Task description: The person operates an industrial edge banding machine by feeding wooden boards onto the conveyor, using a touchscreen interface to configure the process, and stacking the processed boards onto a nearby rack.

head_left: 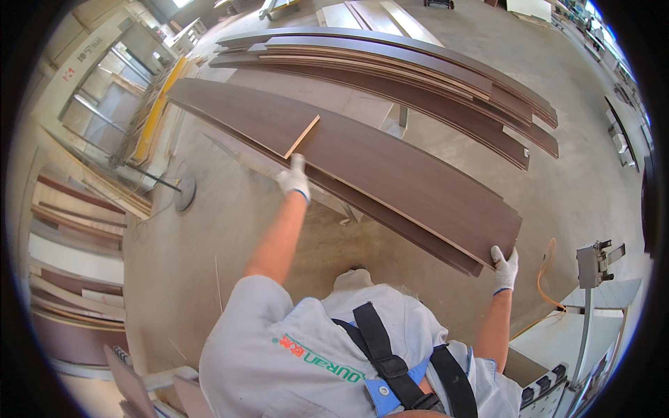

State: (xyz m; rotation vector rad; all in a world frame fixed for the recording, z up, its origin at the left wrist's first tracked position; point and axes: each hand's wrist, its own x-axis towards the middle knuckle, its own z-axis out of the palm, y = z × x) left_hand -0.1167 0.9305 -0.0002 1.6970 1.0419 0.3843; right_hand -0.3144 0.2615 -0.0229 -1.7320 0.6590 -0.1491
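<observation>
Our right hand (504, 268) pinches the board (418, 181), which slants far left along the counter's (259, 164) near edge; left hand (295, 179): grip unclear.

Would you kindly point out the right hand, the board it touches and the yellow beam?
Right hand (506, 269): head view, middle of the gloved hand.
Board (411, 182): head view, brown upper face.
Yellow beam (159, 108): head view, around the middle of its length.
</observation>
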